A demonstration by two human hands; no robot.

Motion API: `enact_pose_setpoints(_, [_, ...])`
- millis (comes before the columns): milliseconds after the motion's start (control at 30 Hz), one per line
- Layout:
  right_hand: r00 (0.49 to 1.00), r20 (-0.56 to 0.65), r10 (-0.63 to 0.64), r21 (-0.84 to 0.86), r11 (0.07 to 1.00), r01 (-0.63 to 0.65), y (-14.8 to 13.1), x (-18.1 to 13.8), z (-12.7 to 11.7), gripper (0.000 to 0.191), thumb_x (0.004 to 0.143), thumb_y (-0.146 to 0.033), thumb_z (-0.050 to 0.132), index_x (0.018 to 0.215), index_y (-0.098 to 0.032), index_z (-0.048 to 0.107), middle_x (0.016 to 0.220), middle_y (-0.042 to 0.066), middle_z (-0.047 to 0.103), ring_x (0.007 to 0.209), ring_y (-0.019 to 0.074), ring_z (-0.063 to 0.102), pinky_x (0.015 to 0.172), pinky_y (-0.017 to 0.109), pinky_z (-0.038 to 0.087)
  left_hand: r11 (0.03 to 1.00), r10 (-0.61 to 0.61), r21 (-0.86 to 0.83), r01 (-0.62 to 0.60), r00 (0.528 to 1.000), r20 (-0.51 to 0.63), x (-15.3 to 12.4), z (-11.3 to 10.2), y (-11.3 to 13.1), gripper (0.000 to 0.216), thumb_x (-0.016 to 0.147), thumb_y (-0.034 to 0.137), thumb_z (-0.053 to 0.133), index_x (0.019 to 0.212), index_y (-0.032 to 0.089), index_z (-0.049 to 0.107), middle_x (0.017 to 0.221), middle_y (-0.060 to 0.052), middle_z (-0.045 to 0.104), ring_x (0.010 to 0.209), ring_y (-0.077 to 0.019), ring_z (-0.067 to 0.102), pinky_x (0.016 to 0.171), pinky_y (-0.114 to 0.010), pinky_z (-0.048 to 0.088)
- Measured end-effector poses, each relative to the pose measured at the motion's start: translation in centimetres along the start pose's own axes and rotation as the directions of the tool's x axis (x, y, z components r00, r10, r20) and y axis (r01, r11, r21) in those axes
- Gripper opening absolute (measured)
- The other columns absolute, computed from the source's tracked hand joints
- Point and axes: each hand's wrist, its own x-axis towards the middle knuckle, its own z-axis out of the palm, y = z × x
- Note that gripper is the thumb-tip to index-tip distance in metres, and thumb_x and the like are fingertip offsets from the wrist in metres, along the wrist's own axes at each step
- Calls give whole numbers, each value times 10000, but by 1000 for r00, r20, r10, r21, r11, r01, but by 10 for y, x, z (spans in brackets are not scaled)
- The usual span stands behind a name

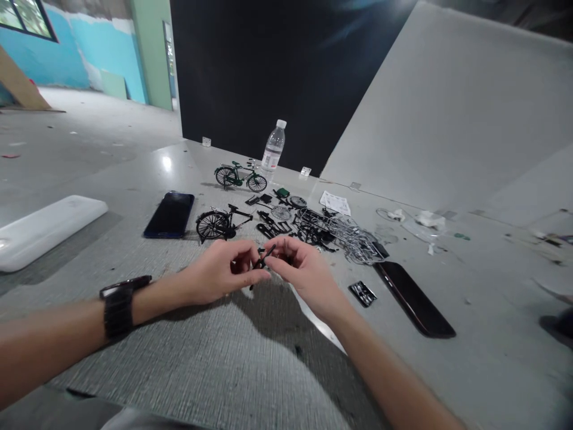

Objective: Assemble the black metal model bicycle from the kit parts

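My left hand [221,270] and my right hand [301,269] meet at the middle of the grey surface, both pinching a small black model part [262,259] between their fingertips. A black watch sits on my left wrist. Just beyond my left hand lies a partly built black model bicycle [220,223] with one wheel. Loose black bicycle parts [286,222] and wire-like pieces [358,242] are spread beyond my right hand. A finished green model bicycle [239,175] stands further back.
A dark phone [170,214] lies to the left, another [414,297] to the right, with a small black card [363,293] beside it. A water bottle [273,147] stands at the back. A white slab [42,229] is far left. An instruction sheet [335,202] and plastic bags [416,222] lie at the right.
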Motion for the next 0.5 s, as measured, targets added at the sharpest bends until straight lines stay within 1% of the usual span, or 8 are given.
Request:
enact_pose_setpoints(67, [1000,-1,20,-34,999,-20,1,1,-1,172,859,-303,707,996,-200,693,836,0,644,725,129,551,654,276,412,997,13,80,-13,1000,5,1,0,-2,284,911,368,663,730,173,561,598,53,527,549,-101,445,532,-222,316])
enact_pose_setpoints(167, [1000,28,11,-45,999,-9,6,4,-1,207,878,-325,681,1041,-197,690,909,25,688,796,147,602,692,283,438,990,40,138,-41,999,14,3,1,-5,287,917,342,664,706,163,584,585,59,519,540,-94,433,539,-224,311])
enact_pose_setpoints(200, [999,35,4,-71,997,-1,7,5,-1,211,883,-327,674,1048,-196,691,935,34,702,826,156,617,712,288,448,987,49,151,-51,999,15,3,1,-6,295,920,344,665,700,161,595,580,58,520,538,-94,434,540,-226,308])
enact_pose_setpoints(267, [999,50,-7,-179,984,15,9,7,-1,175,888,-307,658,1012,-192,705,950,41,721,851,167,631,732,295,456,981,72,182,-74,997,16,3,2,-9,328,934,355,655,675,157,618,571,51,527,534,-96,438,538,-233,299])
enact_pose_setpoints(333, [998,65,-12,-308,951,31,10,8,1,114,885,-257,636,926,-190,718,916,35,730,828,166,630,717,289,452,968,107,223,-112,994,33,3,2,-12,343,956,352,633,673,157,650,585,36,560,547,-103,462,549,-241,307])
enact_pose_setpoints(400, [996,86,-1,-396,918,35,10,7,2,105,874,-206,615,859,-191,718,872,28,733,794,163,627,687,280,445,945,151,282,-164,986,68,2,1,-15,305,956,351,642,721,162,689,647,14,624,591,-119,514,572,-250,327])
enact_pose_setpoints(500, [995,96,7,-495,868,42,8,9,2,115,862,-170,607,853,-199,718,852,27,741,772,167,639,670,280,445,895,195,384,-227,973,121,0,0,-17,253,949,378,659,807,178,718,747,-14,684,666,-155,581,588,-269,343])
